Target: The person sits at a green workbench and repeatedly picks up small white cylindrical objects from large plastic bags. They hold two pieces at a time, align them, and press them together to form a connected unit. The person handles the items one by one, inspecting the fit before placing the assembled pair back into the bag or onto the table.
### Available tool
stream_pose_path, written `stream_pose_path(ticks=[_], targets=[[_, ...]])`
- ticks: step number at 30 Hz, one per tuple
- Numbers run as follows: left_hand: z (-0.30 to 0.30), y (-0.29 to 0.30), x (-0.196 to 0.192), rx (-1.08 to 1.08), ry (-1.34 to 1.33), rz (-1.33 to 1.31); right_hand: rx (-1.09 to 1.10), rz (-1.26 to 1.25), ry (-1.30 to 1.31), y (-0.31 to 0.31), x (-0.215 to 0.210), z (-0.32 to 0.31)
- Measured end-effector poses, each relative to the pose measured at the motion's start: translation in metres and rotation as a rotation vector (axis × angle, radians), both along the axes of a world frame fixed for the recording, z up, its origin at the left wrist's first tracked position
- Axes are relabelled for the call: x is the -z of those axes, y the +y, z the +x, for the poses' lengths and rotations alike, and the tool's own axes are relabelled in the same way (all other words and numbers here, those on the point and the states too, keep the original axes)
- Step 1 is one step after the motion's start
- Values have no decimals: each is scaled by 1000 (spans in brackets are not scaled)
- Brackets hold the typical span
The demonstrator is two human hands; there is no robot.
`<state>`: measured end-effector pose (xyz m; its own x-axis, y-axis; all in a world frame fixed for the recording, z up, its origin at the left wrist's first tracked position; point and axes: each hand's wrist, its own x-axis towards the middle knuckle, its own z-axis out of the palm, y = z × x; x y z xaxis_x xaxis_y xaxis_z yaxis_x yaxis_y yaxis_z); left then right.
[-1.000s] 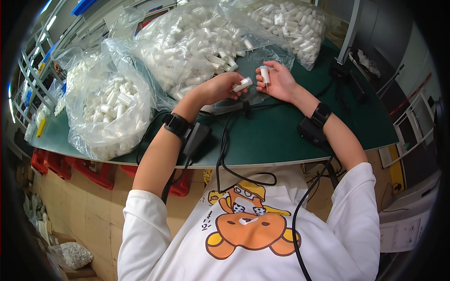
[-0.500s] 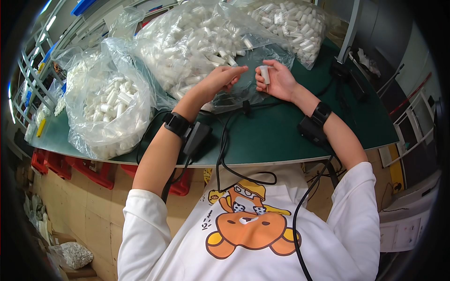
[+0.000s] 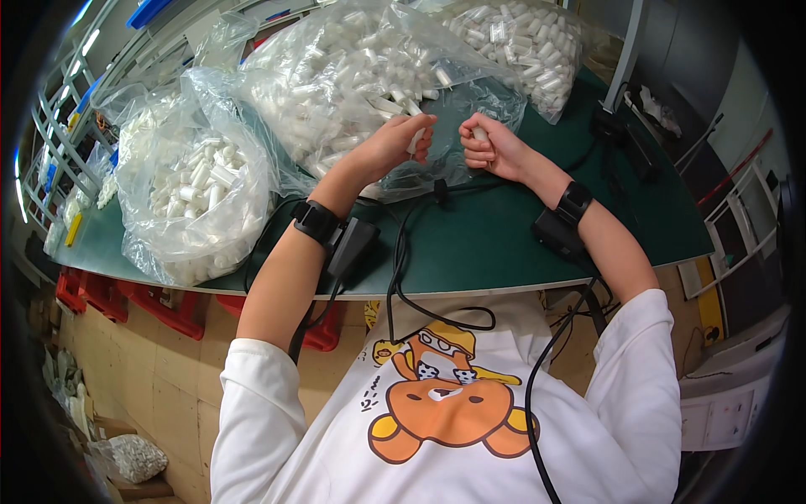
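My left hand (image 3: 396, 144) grips a small white plastic tube (image 3: 415, 139) at the mouth of the middle clear bag (image 3: 353, 76) of white tubes. My right hand (image 3: 487, 144) is curled into a fist around another small white tube (image 3: 480, 133), of which only the tip shows. The two hands sit close together above a flattened clear plastic sheet (image 3: 457, 164) on the green table (image 3: 504, 235). Both wrists wear black bands with cables running down to my body.
A second full bag of white tubes (image 3: 197, 197) lies at the left, a third (image 3: 529, 42) at the back right. Black cables and a small black box (image 3: 353, 248) lie near the table's front edge. Red bins (image 3: 92, 294) hang under the table.
My left hand has reached forward to the bag's mouth and come back holding a tube. My right hand has closed tighter around its tube and shifted slightly left.
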<state>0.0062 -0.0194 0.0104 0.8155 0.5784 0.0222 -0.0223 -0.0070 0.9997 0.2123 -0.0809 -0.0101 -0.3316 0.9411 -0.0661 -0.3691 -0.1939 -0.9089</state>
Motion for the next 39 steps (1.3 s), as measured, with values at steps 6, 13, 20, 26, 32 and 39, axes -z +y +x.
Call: stream_pose_path(ticks=[6, 13, 20, 26, 32, 39], targets=[[-1, 2, 1, 7, -29, 20, -10, 11, -40, 0, 1, -2], [-3, 6, 1, -57, -70, -49, -47, 31, -6, -1, -1, -5], [1, 14, 9, -47, -168, -148, -146, 139, 123, -2, -1, -2], [0, 10, 11, -16, -180, -44, 17, 83, 56, -5, -3, -11], [-1, 8, 9, -20, -129, 9, -8, 235, -104, -2, 3, -7], [-1, 7, 9, -8, -116, 16, 25, 218, -97, -7, 1, -11]])
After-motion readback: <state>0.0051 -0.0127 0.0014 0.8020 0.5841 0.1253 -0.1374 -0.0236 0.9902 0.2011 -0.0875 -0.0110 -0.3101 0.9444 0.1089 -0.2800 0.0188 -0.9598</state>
